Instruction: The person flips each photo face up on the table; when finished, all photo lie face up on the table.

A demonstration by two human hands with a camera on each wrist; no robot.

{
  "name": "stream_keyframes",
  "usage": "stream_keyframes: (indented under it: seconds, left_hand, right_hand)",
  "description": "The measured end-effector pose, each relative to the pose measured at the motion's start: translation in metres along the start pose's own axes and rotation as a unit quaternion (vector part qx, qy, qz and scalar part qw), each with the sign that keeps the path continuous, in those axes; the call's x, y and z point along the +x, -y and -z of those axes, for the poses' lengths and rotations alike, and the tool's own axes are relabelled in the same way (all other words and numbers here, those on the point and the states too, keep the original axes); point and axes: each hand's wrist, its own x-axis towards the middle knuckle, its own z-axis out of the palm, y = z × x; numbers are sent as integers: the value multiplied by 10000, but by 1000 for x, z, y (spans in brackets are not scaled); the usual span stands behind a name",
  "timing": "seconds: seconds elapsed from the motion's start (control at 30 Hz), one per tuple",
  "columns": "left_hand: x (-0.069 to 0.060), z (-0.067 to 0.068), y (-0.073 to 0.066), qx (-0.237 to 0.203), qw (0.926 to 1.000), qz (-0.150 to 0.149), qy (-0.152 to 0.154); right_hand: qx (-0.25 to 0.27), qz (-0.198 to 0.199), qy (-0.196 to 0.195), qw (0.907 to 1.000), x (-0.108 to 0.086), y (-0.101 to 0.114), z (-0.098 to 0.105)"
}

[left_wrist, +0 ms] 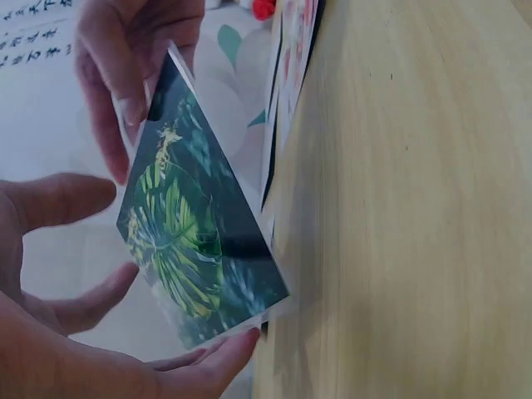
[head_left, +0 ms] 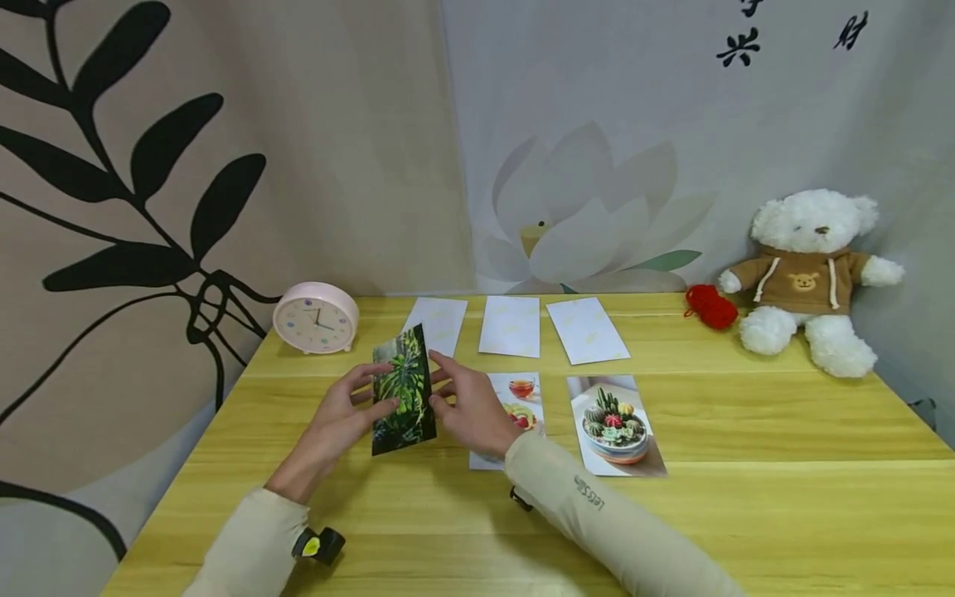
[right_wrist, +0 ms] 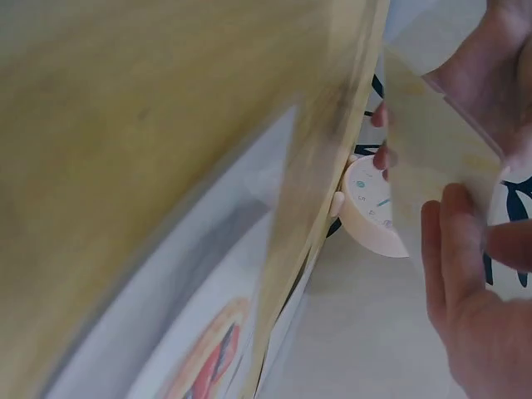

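Note:
A photo card with green jungle leaves (head_left: 404,390) is held upright, tilted, above the left part of the table, and both hands are on it. My left hand (head_left: 346,414) holds its left side, thumb across the picture. At the opposite edge, my right hand (head_left: 477,406) pinches the card; in the right wrist view two fingers (right_wrist: 461,241) lie against its pale back (right_wrist: 432,141). Partly covered by my right hand and forearm, a card with a tea cup and fruit (head_left: 521,406) lies face up. Right of it is a card picturing a cactus bowl (head_left: 615,427).
Behind these, three pale cards lie in a row: left (head_left: 438,322), middle (head_left: 510,326), right (head_left: 588,330). A pink alarm clock (head_left: 317,318) stands at the back left. At the back right, a white teddy bear (head_left: 809,282) sits beside a red yarn ball (head_left: 712,307). A curtain (head_left: 373,166) hangs behind the table.

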Motion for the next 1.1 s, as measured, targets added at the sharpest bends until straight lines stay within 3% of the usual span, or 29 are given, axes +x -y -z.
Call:
stream_keyframes:
  seconds: [0.2, 0.33, 0.5, 0.7, 0.87, 1.1]
  left_hand:
    - [-2, 6, 5, 46, 10000, 64, -53]
    - [-1, 10, 9, 58, 10000, 57, -45]
    - [3, 13, 12, 194, 9998, -2, 21]
    - [10, 15, 16, 557, 9984, -20, 113]
    - [14, 15, 16, 898, 9956, 51, 274]
    - [18, 17, 16, 992, 9940, 179, 434]
  right_hand:
    - [-230, -153, 266, 9993, -1, -4, 3]
    - [-393, -486, 598, 9963, -1, -8, 5]
    - [361, -1048, 1054, 9882, 1, -17, 7]
    - [1482, -1570, 1462, 9654, 2, -26, 9]
    - [1718, -1888, 1488, 9553, 1, -27, 10]
    - [1720, -1953, 1513, 9536, 2, -27, 10]
